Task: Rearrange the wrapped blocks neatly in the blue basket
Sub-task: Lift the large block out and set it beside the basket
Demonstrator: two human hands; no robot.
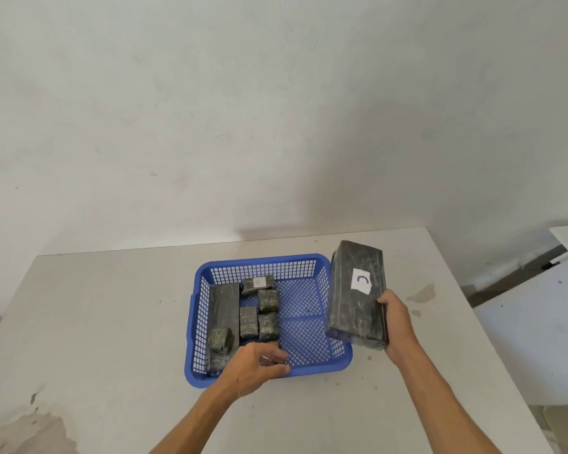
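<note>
On the table, mid-sort: the blue basket (269, 322) sits near the middle of the grey table (95, 322).
Small blocks: several small wrapped blocks (248, 322) lie on the basket's left half, roughly in rows, one with a white label (258, 282).
Long block: a long block (224, 306) lies along the left wall.
Free space: the right half is bare mesh.
Big block: the large block (356, 293) (paper tag on top) is held tilted above the basket's right rim.
Right hand (397, 326): clamped on that block's near right corner.
Left hand (256, 365): fingers curled at the near rim; what they pinch, I cannot tell.
Progress: partly done; the big block still needs placing, and the small ones squaring up.
</note>
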